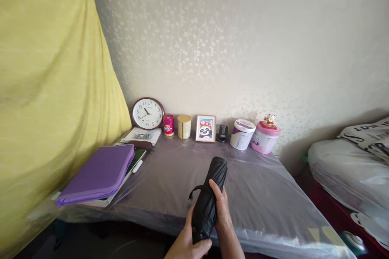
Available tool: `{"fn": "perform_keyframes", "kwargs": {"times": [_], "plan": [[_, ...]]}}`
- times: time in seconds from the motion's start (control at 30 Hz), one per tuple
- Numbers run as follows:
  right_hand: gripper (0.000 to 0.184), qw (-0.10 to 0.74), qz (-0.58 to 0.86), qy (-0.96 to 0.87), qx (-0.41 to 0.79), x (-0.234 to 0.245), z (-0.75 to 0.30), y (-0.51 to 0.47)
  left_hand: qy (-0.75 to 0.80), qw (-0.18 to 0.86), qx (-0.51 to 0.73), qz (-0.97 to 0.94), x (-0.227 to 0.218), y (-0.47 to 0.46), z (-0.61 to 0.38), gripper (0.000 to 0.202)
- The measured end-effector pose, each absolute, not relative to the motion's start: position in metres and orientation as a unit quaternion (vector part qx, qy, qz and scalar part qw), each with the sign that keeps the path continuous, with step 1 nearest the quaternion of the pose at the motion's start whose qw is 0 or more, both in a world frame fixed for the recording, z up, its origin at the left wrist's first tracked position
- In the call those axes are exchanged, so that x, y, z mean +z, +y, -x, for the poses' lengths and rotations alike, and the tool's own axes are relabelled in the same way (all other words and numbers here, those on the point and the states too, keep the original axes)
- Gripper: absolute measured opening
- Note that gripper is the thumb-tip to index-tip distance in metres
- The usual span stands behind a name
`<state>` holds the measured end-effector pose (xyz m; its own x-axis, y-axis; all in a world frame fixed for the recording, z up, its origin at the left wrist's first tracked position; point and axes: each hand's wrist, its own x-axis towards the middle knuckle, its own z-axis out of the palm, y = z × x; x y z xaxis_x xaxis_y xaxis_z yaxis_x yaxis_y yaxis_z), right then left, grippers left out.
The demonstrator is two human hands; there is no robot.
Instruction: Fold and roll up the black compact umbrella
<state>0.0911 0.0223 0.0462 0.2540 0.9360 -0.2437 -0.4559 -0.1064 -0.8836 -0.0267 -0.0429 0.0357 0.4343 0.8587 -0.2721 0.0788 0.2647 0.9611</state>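
A folded black umbrella [209, 198] is held at a slant over the front edge of the table, its far end pointing up and slightly right. My left hand [190, 238] grips its near end, with the thumb across the bottom. Around the right side of the umbrella, my right hand [223, 208] is closed, its thumb lying along the black fabric. A loose black strap [196, 188] sticks out to the left of the umbrella. The fingers beneath the umbrella are hidden.
On the plastic-covered table [176, 174], a purple zip folder [97, 172] lies left. Along the wall stand a clock [148, 113], pink can [168, 125], yellow tin [184, 126], panda picture frame [206, 128], white-purple tub [242, 134] and pink tub [265, 137]. A yellow curtain [54, 81] hangs left.
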Motion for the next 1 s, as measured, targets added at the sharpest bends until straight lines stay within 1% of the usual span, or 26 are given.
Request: {"fn": "perform_keyframes", "kwargs": {"times": [0.07, 0.1, 0.17, 0.23, 0.37, 0.43, 0.47, 0.53, 0.6, 0.7, 0.77, 0.8, 0.87, 1.0], "plan": [[0.055, 0.611, 0.477, -0.236, 0.585, 0.048, -0.091, 0.022, 0.39, 0.728, 0.292, -0.482, 0.036, -0.044, 0.025, 0.083], [0.055, 0.605, 0.475, -0.244, 0.59, 0.049, -0.092, 0.022, 0.384, 0.744, 0.287, -0.466, 0.035, -0.044, 0.023, 0.08], [0.052, 0.599, 0.482, -0.273, 0.578, 0.05, -0.092, 0.022, 0.415, 0.737, 0.278, -0.454, 0.031, -0.046, 0.02, 0.076], [0.052, 0.601, 0.496, -0.293, 0.553, 0.049, -0.093, 0.023, 0.469, 0.686, 0.279, -0.482, 0.026, -0.046, 0.018, 0.076], [0.054, 0.618, 0.527, -0.296, 0.504, 0.043, -0.091, 0.025, 0.564, 0.502, 0.268, -0.598, 0.02, -0.045, 0.019, 0.084], [0.052, 0.619, 0.532, -0.294, 0.497, 0.041, -0.09, 0.025, 0.594, 0.463, 0.238, -0.613, 0.021, -0.044, 0.023, 0.086], [0.051, 0.619, 0.532, -0.291, 0.5, 0.041, -0.089, 0.025, 0.596, 0.467, 0.23, -0.611, 0.023, -0.044, 0.025, 0.087], [0.05, 0.619, 0.527, -0.275, 0.513, 0.041, -0.089, 0.024, 0.565, 0.509, 0.246, -0.601, 0.028, -0.044, 0.028, 0.09], [0.051, 0.614, 0.514, -0.254, 0.542, 0.041, -0.089, 0.023, 0.502, 0.59, 0.271, -0.57, 0.033, -0.045, 0.03, 0.089], [0.055, 0.597, 0.484, -0.235, 0.595, 0.042, -0.091, 0.022, 0.405, 0.708, 0.285, -0.504, 0.037, -0.046, 0.028, 0.081], [0.056, 0.595, 0.478, -0.244, 0.598, 0.043, -0.092, 0.021, 0.391, 0.736, 0.278, -0.477, 0.036, -0.046, 0.025, 0.079], [0.056, 0.598, 0.481, -0.253, 0.589, 0.043, -0.093, 0.021, 0.405, 0.733, 0.271, -0.475, 0.035, -0.046, 0.023, 0.079], [0.057, 0.607, 0.486, -0.275, 0.566, 0.043, -0.092, 0.021, 0.459, 0.687, 0.265, -0.497, 0.032, -0.045, 0.02, 0.082], [0.061, 0.61, 0.496, -0.302, 0.54, 0.04, -0.088, 0.023, 0.574, 0.495, 0.262, -0.597, 0.024, -0.043, 0.02, 0.087]]}}
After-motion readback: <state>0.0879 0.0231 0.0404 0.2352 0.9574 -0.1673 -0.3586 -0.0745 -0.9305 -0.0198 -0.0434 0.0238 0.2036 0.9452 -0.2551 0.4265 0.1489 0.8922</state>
